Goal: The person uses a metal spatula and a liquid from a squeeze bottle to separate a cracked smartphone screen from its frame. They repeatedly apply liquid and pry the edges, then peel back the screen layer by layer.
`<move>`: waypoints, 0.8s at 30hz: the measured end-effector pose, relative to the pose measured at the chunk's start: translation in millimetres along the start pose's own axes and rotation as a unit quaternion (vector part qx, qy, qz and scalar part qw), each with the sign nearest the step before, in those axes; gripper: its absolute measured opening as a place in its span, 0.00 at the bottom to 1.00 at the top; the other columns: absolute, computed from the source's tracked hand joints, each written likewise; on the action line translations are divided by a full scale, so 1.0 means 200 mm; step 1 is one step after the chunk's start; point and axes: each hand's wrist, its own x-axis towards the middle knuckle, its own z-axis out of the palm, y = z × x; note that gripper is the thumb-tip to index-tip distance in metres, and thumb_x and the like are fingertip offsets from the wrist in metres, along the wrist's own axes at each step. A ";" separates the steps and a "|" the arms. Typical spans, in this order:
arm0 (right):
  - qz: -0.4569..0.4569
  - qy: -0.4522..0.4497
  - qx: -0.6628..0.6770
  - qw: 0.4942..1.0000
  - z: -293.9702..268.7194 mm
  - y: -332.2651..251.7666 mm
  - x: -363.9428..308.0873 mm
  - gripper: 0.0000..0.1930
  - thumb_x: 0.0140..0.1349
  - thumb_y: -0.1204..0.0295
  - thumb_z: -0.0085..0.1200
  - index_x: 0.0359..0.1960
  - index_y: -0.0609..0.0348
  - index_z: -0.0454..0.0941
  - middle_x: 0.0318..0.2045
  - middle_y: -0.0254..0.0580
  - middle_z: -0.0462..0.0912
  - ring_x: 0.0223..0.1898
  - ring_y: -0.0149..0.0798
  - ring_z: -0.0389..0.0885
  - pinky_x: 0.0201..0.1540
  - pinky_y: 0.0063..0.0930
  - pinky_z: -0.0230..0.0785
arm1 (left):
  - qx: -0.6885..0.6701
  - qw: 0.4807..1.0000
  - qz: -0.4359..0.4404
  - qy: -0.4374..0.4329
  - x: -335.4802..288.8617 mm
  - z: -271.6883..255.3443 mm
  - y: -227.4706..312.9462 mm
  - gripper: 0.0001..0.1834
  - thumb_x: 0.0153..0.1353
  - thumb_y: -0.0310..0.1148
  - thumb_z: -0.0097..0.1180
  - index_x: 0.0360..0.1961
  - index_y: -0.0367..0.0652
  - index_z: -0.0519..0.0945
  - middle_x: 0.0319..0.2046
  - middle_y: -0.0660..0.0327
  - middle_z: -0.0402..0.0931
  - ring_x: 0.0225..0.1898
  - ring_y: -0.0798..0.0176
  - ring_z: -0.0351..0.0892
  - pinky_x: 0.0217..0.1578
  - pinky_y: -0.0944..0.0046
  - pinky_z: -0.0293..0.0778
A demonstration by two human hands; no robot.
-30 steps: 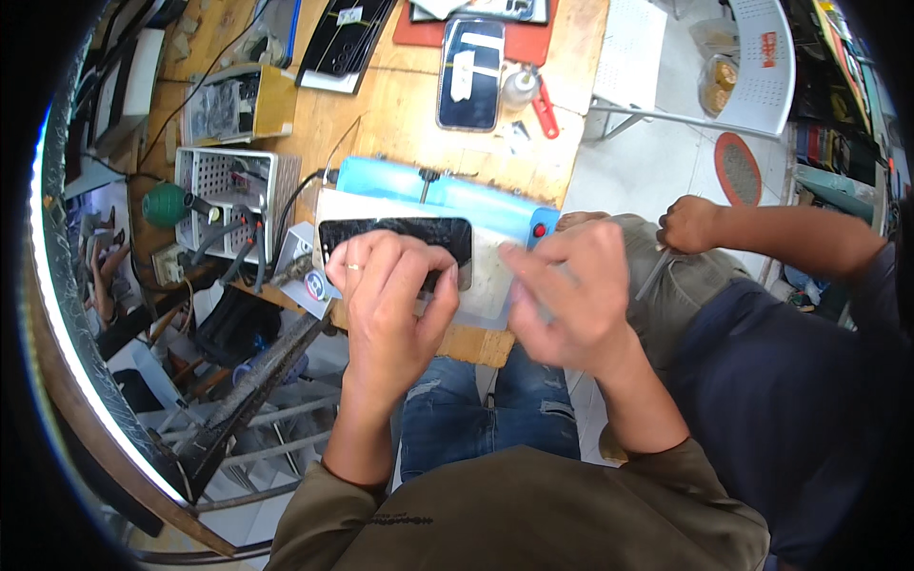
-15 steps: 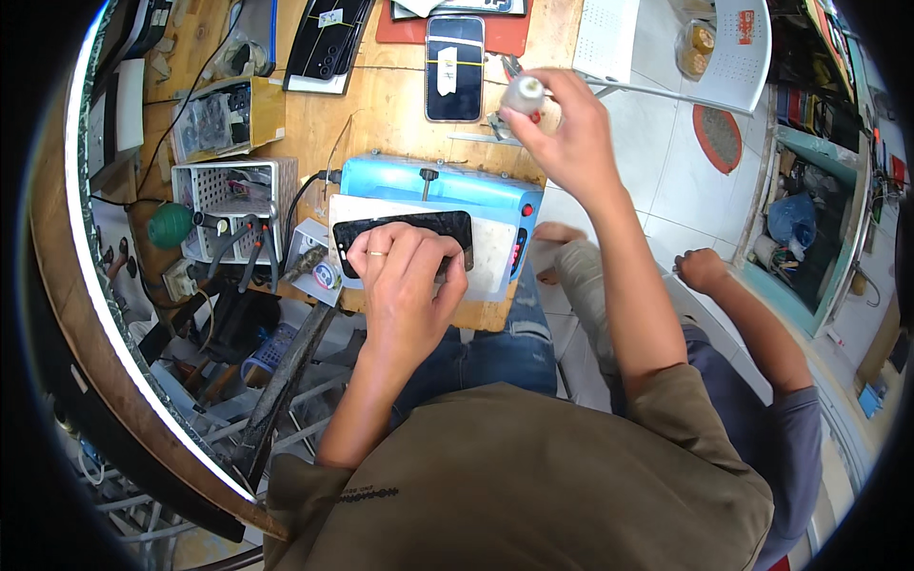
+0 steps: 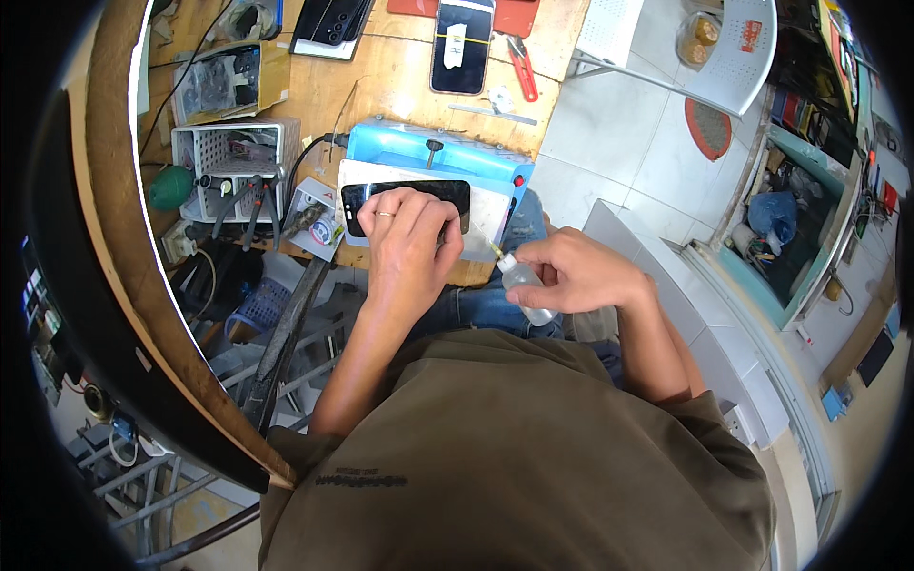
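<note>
A black smartphone lies on a white sheet on top of a blue flat machine. My left hand, with a ring on one finger, is bent over the phone's near edge and middle, its fingers closed on it; the fingertips are partly hidden. Just right of the machine's near corner, my right hand grips a small translucent dropper bottle. The bottle tilts, and its thin needle tip points up and left toward the phone.
Farther back on the wooden table lie another phone with a paper label, red-handled pliers and a metal strip. White plastic baskets stand on the left. A white chair is at the far right.
My right hand has come back from the table's far right with the bottle, down beside the machine. The pliers now show uncovered. My left hand stays on the phone; the view has shifted.
</note>
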 end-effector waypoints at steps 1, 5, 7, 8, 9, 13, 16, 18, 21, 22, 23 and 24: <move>0.006 -0.010 -0.007 1.000 0.00 0.01 0.02 0.25 0.66 0.48 0.68 0.26 0.58 0.81 0.19 0.41 0.83 0.24 0.48 0.83 0.38 0.42 0.70 | 0.004 1.000 -0.002 -0.003 0.00 0.00 0.00 0.12 0.55 0.23 0.73 0.39 0.45 0.85 0.39 0.62 0.82 0.50 0.52 0.80 0.58 0.49 0.65; -0.014 -0.029 0.010 0.999 -0.01 0.03 0.07 0.25 0.67 0.50 0.69 0.26 0.60 0.79 0.19 0.45 0.81 0.24 0.50 0.83 0.34 0.44 0.70 | 0.006 1.000 -0.015 -0.016 0.01 0.00 0.02 0.12 0.55 0.23 0.73 0.39 0.45 0.84 0.39 0.63 0.81 0.50 0.52 0.79 0.59 0.48 0.65; -0.030 -0.044 0.023 0.998 -0.02 0.04 0.09 0.25 0.67 0.52 0.70 0.26 0.61 0.78 0.19 0.47 0.81 0.24 0.52 0.83 0.32 0.45 0.71 | 0.005 1.000 -0.022 -0.020 0.02 0.00 0.03 0.12 0.54 0.23 0.73 0.39 0.45 0.84 0.39 0.63 0.81 0.50 0.52 0.79 0.59 0.48 0.65; -0.035 -0.047 0.031 0.998 -0.02 0.05 0.10 0.25 0.68 0.52 0.70 0.26 0.62 0.78 0.19 0.49 0.81 0.25 0.53 0.83 0.32 0.45 0.71 | 0.007 0.999 -0.025 -0.021 0.01 -0.01 0.03 0.12 0.54 0.23 0.73 0.39 0.45 0.84 0.39 0.63 0.81 0.50 0.52 0.79 0.59 0.48 0.65; -0.038 -0.049 0.034 0.997 -0.03 0.05 0.11 0.25 0.68 0.53 0.70 0.26 0.62 0.78 0.19 0.50 0.81 0.25 0.53 0.83 0.31 0.46 0.71 | 0.004 0.999 -0.029 -0.020 0.01 0.00 0.03 0.13 0.54 0.22 0.73 0.39 0.45 0.84 0.39 0.63 0.81 0.50 0.52 0.79 0.59 0.48 0.65; -0.050 -0.053 0.062 0.995 -0.01 0.09 0.11 0.25 0.68 0.52 0.70 0.28 0.63 0.78 0.20 0.51 0.82 0.25 0.55 0.84 0.32 0.47 0.72 | 0.009 0.999 -0.031 -0.025 0.01 0.00 0.04 0.13 0.53 0.22 0.73 0.39 0.45 0.83 0.39 0.63 0.81 0.50 0.52 0.79 0.61 0.47 0.65; -0.056 -0.054 0.064 0.995 -0.02 0.10 0.10 0.25 0.68 0.51 0.71 0.31 0.63 0.78 0.20 0.51 0.81 0.25 0.56 0.84 0.32 0.47 0.72 | 0.014 0.999 -0.041 -0.029 0.00 0.00 0.04 0.14 0.52 0.22 0.73 0.39 0.45 0.83 0.39 0.63 0.81 0.50 0.52 0.79 0.63 0.45 0.66; -0.055 -0.078 0.027 0.995 -0.05 0.10 0.08 0.23 0.67 0.53 0.72 0.33 0.62 0.80 0.22 0.50 0.82 0.26 0.55 0.84 0.32 0.46 0.73 | 0.016 0.998 -0.048 -0.031 -0.01 0.00 0.05 0.14 0.52 0.22 0.73 0.39 0.46 0.83 0.39 0.63 0.81 0.51 0.52 0.79 0.64 0.44 0.66; -0.093 -0.044 0.047 0.994 -0.19 0.09 0.04 0.20 0.65 0.56 0.74 0.36 0.61 0.81 0.25 0.48 0.82 0.27 0.51 0.84 0.33 0.44 0.73 | 0.019 0.997 -0.065 -0.028 -0.01 0.01 0.06 0.14 0.52 0.24 0.73 0.40 0.46 0.84 0.40 0.63 0.80 0.50 0.52 0.80 0.65 0.40 0.68; -0.099 -0.029 0.059 0.993 -0.25 0.09 0.03 0.19 0.64 0.58 0.75 0.36 0.60 0.81 0.26 0.47 0.83 0.27 0.50 0.84 0.33 0.43 0.74 | 0.024 0.997 -0.064 -0.025 0.00 0.01 0.06 0.14 0.52 0.23 0.73 0.40 0.46 0.84 0.40 0.63 0.80 0.50 0.52 0.80 0.65 0.41 0.67; -0.099 0.002 0.058 0.993 -0.33 0.10 0.04 0.16 0.64 0.61 0.75 0.38 0.59 0.82 0.28 0.45 0.83 0.29 0.45 0.84 0.34 0.41 0.74 | 0.026 0.997 -0.066 -0.021 0.00 0.01 0.07 0.14 0.52 0.23 0.73 0.40 0.46 0.84 0.40 0.63 0.80 0.50 0.52 0.80 0.65 0.41 0.67; -0.116 0.070 0.040 0.990 -0.40 0.11 0.07 0.15 0.65 0.62 0.74 0.40 0.59 0.83 0.28 0.45 0.83 0.29 0.45 0.84 0.35 0.40 0.76 | 0.025 0.997 -0.071 -0.018 -0.01 0.01 0.08 0.14 0.52 0.22 0.73 0.39 0.46 0.84 0.40 0.63 0.80 0.50 0.52 0.80 0.65 0.42 0.66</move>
